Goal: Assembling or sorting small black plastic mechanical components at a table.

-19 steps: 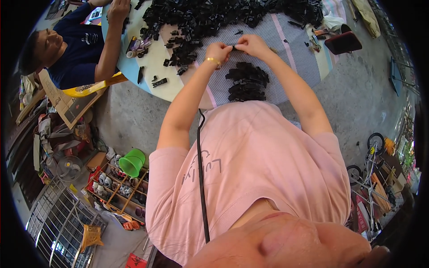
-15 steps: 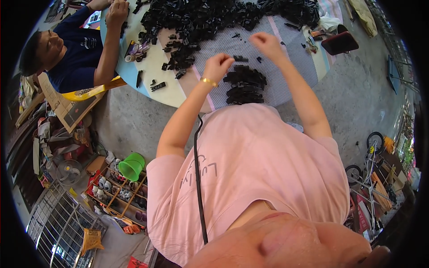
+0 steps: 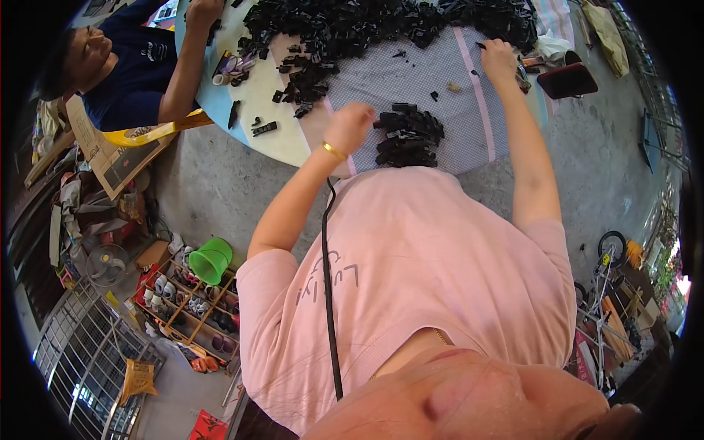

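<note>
My left hand [image 3: 350, 126], with a gold bracelet at the wrist, is closed just left of the stacked black plastic pieces [image 3: 408, 137]; anything in its curled fingers is too small to make out. Stretched out to the far right, my right hand [image 3: 500, 63] pinches a small black plastic piece [image 3: 481, 45] at its fingertips, beside the right end of the large heap of black pieces [image 3: 352, 28]. Between my hands a small tan bit [image 3: 454, 86] and a few black scraps [image 3: 434, 96] lie on the checked cloth [image 3: 396, 81].
A dark red phone-like slab [image 3: 567, 81] stands at the table's right edge, near crumpled white plastic [image 3: 550, 45]. Across at the left sits another person [image 3: 139, 66], one hand at the table. Small bottles and tape [image 3: 233, 67] lie left of the heap. A black cable [image 3: 328, 293] hangs down my front.
My right hand has moved right and away from me to the heap's right end. The left hand stays beside the stack, slightly lower. The tan bit now shows on the cloth.
</note>
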`<state>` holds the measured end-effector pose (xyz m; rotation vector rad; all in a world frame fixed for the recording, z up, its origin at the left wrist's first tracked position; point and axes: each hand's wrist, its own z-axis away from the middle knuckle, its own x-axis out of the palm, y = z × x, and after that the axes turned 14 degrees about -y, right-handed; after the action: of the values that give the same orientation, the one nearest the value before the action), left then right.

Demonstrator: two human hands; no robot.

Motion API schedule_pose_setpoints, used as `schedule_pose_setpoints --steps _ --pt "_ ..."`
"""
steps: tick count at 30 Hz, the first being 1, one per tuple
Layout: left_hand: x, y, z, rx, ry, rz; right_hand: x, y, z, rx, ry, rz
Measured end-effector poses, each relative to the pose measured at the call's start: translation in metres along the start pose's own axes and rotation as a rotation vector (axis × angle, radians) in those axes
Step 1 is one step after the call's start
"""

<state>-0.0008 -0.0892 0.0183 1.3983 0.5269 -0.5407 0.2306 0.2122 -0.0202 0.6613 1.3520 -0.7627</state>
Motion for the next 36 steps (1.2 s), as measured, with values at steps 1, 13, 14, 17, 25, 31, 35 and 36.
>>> schedule_pose_setpoints --steps 1,13,14,17,25,31,35,36 --pt "-0.010 -0.005 -0.009 -0.092 0.111 -0.120 0.000 -0.003 0.001 -0.031 -0.018 -0.022" --pt "-0.048 -0.038 -0.072 -0.308 0.166 -0.722 -0.011 -0.119 0.049 -0.133 -0.255 -1.103" --pt "-0.044 -0.034 -0.072 -0.255 0.197 -0.630 -0.010 -0.120 0.055 -0.129 -0.287 -1.040" --pt "-0.026 -0.021 -0.077 -0.152 0.168 -0.205 -0.020 -0.129 0.067 -0.140 -0.342 -0.909" --pt "0.017 -0.015 -0.101 -0.520 -0.267 0.510 -0.020 -0.128 0.072 -0.177 -0.269 -0.759" --pt "0.012 0.002 -0.103 -0.422 -0.273 0.279 -0.006 -0.122 0.073 -0.050 -0.309 -1.019" --pt "0.012 0.003 -0.092 -0.341 -0.163 0.240 -0.006 -0.123 0.075 -0.027 -0.344 -1.038" --pt "0.013 0.002 -0.090 -0.300 -0.126 0.242 -0.005 -0.122 0.075 -0.045 -0.344 -1.063"
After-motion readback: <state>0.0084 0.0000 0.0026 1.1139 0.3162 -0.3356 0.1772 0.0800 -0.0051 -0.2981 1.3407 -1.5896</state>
